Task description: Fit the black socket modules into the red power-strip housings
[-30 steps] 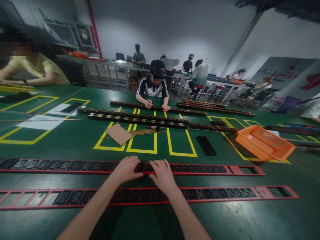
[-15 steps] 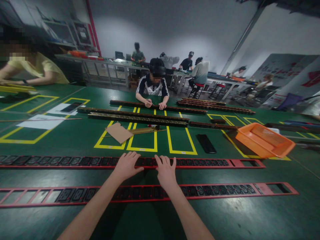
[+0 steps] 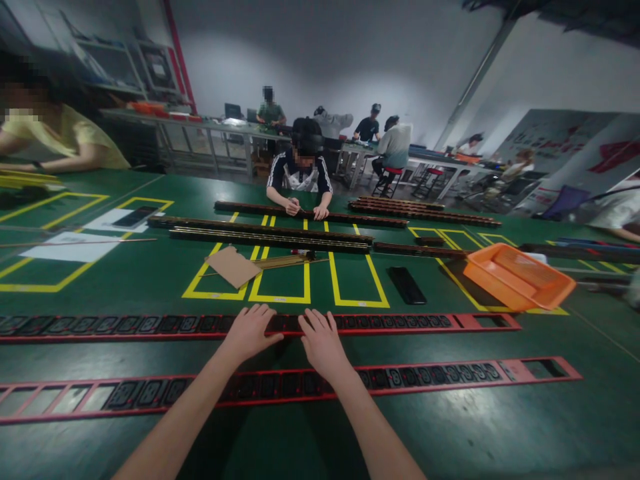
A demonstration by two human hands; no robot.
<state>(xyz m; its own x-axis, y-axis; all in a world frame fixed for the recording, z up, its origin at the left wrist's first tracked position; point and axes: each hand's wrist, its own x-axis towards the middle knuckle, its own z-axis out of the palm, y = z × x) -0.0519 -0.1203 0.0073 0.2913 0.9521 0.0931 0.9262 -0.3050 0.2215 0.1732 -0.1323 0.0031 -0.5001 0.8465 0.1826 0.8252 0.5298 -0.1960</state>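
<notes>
Two long red strips fitted with black sockets lie across the green table. On the farther strip (image 3: pixel 463 323) rests my left hand (image 3: pixel 253 331), palm down, its fingers spread over the sockets. Just right of it my right hand (image 3: pixel 323 340) touches the same strip, fingers apart. My forearms pass over the nearer strip (image 3: pixel 520 371) and hide parts of it; its left end has several unfilled openings. What lies directly under my palms is hidden.
An orange basket (image 3: pixel 520 277) and a black phone (image 3: pixel 407 285) are beyond the strips at the right. Brown cardboard (image 3: pixel 233 267) and dark rails (image 3: pixel 270 238) lie farther off. A person (image 3: pixel 300 173) works across the table, another (image 3: pixel 75 140) at the left.
The view has shifted slightly, so most things appear a little farther left. My right hand has moved slightly left along the farther strip, towards my left hand.
</notes>
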